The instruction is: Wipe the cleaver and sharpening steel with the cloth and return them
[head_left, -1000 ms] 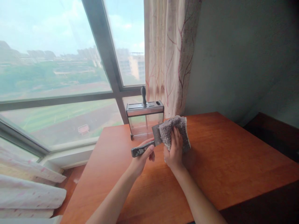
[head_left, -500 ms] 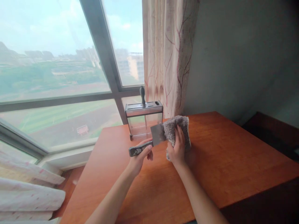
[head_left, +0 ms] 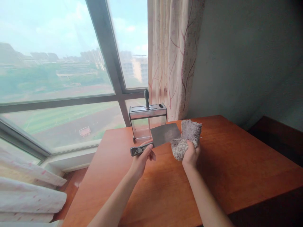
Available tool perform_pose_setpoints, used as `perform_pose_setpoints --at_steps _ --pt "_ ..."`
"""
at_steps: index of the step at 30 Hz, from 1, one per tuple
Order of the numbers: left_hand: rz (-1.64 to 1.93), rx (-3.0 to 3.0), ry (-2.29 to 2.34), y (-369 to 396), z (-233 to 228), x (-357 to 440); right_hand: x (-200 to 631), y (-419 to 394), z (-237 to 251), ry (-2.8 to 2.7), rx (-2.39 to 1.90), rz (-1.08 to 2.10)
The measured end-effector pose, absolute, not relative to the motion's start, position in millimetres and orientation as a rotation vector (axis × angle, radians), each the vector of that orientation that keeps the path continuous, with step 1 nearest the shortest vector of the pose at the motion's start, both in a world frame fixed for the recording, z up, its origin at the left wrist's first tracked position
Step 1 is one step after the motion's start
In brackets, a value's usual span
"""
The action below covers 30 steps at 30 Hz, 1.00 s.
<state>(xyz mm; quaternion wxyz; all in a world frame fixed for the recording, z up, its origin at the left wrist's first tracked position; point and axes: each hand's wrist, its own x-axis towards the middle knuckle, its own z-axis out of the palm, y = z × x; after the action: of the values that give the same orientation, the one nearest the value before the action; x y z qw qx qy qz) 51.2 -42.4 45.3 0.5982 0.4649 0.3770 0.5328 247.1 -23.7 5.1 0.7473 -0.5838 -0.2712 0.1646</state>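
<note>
My left hand (head_left: pixel 143 156) is closed around the dark, patterned handle of a cleaver (head_left: pixel 165 135). The broad grey blade points right, above the table. A fluffy grey cloth (head_left: pixel 189 132) is gripped by my right hand (head_left: pixel 191 154), bunched and folded just past the blade's right end. The cloth's lower left part overlaps or touches the blade's tip; which one I cannot tell. Behind the blade stands a clear-sided knife block (head_left: pixel 148 111) with a slotted metal top. A dark knife handle (head_left: pixel 146 98) sticks up out of it.
The reddish-brown wooden table (head_left: pixel 227 157) spreads out below both hands. Tall windows (head_left: pixel 71 97) rise behind it on the left. A patterned curtain (head_left: pixel 180 63) hangs behind the knife block, and another curtain (head_left: pixel 30 195) is at the lower left.
My right hand and the cloth have moved right, off the blade, so more of the blade shows. The cloth now hangs more folded. My left hand still holds the cleaver in nearly the same place.
</note>
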Motion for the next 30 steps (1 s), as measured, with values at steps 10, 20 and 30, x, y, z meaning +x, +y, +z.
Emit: perform_pose_setpoints --at_steps 10,20,30 --pt "1.198 1.095 0.761 -43.8 38.0 53.3 195.5 -48.1 17.9 -1.853 -1.072 -0.042" --pt "1.176 1.009 0.719 -48.4 45.4 55.0 206.5 -44.7 22.5 -1.789 -1.246 -0.223" --pt "1.232 0.810 0.645 -38.2 37.8 44.6 187.6 -60.8 30.6 -1.934 -1.191 -0.273"
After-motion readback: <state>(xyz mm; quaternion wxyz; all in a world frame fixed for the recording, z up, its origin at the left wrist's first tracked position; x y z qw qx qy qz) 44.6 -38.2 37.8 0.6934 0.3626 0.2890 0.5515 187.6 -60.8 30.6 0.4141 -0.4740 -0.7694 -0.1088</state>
